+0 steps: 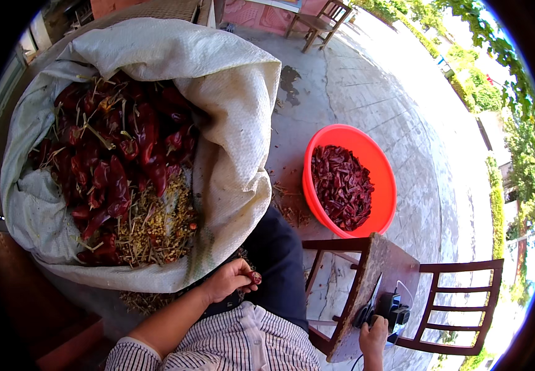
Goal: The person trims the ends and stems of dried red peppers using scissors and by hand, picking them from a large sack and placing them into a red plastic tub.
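Note:
My left hand [231, 281] is over my lap, pinching a piece of dried red chili pepper [254, 278] between thumb and fingers. On the seat of a wooden chair [402, 269] to my right lies a pair of scissors [372, 301], its blades pointing away from me. My right hand [374, 331] is at the scissors' black handles, beside black electrical devices [391, 308]; whether it grips anything is unclear. A white woven sack [242, 139] with a rolled-down rim holds whole dried red chili peppers [109, 162], with loose seeds and stems [160, 227] among them.
A red plastic basin [385, 185] with cut chili pieces [341, 188] stands on the concrete floor [360, 102], beyond the chair. Scattered stems and debris [290, 211] lie between sack and basin. Another wooden chair [320, 23] stands farther off. A white cable [406, 290] rises from the devices.

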A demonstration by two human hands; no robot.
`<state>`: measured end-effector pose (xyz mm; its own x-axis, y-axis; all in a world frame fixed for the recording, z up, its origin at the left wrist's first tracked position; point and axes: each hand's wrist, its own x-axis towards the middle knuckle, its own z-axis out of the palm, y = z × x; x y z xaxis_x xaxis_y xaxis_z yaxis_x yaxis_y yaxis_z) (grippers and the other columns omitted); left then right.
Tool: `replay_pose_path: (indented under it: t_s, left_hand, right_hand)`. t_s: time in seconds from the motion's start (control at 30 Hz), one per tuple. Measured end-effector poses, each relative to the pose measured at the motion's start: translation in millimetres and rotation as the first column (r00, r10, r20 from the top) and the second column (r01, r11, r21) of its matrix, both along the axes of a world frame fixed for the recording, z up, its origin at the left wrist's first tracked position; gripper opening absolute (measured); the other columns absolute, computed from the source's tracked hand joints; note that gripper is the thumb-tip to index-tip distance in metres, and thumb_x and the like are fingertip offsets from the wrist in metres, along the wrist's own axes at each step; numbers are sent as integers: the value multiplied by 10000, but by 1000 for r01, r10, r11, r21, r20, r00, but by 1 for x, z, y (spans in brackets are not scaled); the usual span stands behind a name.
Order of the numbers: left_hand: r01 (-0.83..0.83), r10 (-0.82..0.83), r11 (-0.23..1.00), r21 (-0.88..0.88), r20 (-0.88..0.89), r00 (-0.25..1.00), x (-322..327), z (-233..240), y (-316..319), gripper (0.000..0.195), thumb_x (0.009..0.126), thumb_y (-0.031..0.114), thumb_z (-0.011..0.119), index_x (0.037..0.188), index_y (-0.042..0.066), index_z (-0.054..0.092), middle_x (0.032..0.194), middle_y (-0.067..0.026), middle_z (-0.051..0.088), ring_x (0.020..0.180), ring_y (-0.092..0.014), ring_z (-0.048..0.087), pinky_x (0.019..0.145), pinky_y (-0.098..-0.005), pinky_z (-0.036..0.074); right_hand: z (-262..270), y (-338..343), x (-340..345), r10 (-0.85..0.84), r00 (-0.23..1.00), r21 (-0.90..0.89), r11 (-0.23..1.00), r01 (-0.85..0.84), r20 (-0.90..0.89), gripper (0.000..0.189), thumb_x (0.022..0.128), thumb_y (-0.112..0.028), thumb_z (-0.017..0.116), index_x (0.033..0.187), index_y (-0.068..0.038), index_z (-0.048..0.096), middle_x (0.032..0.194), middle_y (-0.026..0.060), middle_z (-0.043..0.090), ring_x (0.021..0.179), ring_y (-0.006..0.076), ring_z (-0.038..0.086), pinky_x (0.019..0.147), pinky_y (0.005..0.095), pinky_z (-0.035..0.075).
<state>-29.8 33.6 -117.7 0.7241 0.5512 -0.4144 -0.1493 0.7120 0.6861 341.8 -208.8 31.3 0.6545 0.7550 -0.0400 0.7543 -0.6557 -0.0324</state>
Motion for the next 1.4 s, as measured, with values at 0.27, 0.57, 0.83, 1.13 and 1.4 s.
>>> replay_pose_path:
  t_s: [0.27, 0.57, 0.83, 1.13, 1.4]
  left_hand:
    - [-42, 42, 999, -26, -23, 999, 1, 6, 1, 76, 1003, 11, 546, 1067, 43, 569, 1054, -87, 709, 836, -136, 677, 782, -286, 558]
    - [-51, 53, 996, 66, -22, 998, 4, 5, -3, 264, 973, -3, 473, 1212, 10, 583, 1087, -30, 648, 849, -91, 581, 770, -249, 502]
    - [61, -20, 963, 261, -157, 987, 1, 8, -5, 320, 951, -12, 533, 1266, -9, 593, 1136, -50, 675, 1032, -138, 646, 991, -296, 513]
    - [120, -94, 985, 124, -203, 975, 12, 40, -11, 129, 1012, 61, 610, 1136, 44, 639, 1003, -11, 679, 806, -67, 615, 729, -228, 505]
    - [-93, 89, 987, 133, 39, 995, 43, 88, 0, 145, 1010, 22, 613, 1144, 67, 579, 983, -62, 688, 763, -106, 639, 687, -240, 507]
  right_hand:
    - [-2, 2, -3, -7, 1000, -67, 998, 5, -27, 277, 833, -171, 793, 984, 11, 650, 900, 235, 696, 871, 445, 676, 782, 516, 521]
    - [6, 11, 31, -217, 787, -28, 969, 247, -578, 275, 839, -165, 736, 1008, 39, 662, 789, 146, 690, 696, 284, 649, 625, 432, 487]
    - [21, 61, -11, 170, 94, 194, 868, 457, -981, 393, 816, -216, 807, 1101, 20, 676, 908, 72, 704, 819, 152, 625, 738, 294, 455]
    - [-24, 100, -48, 87, -16, 81, 972, 222, -996, 267, 814, -85, 824, 1015, -27, 659, 885, 13, 669, 831, 100, 592, 733, 256, 465]
    - [-14, 171, -92, 183, -2, 181, 975, 125, -983, 376, 805, -84, 854, 1100, -31, 627, 997, 64, 744, 931, 129, 679, 851, 271, 530]
